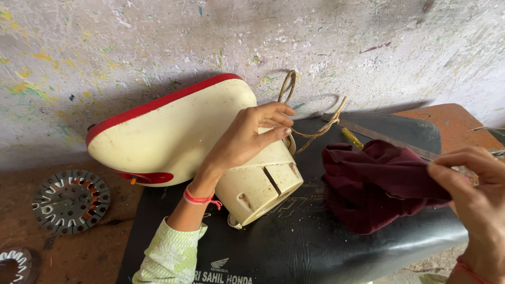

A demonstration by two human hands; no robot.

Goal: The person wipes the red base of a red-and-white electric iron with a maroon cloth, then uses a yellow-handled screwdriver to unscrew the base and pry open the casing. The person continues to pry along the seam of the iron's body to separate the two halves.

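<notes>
the left hand [247, 138] lies with curled fingers on the cream plastic housing [189, 142] with a red rim, which rests on the black seat [294, 247], while the right hand [473, 184] pinches the dark red cloth [373, 184] just beside it.

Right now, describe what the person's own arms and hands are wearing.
The left hand is bare, with a red thread band around the wrist, its loose ends hanging. Below it, the forearm is covered by a pale green sleeve with a white floral pattern. The right hand is also bare, with a red thread band at the wrist. No rings or gloves show.
</notes>
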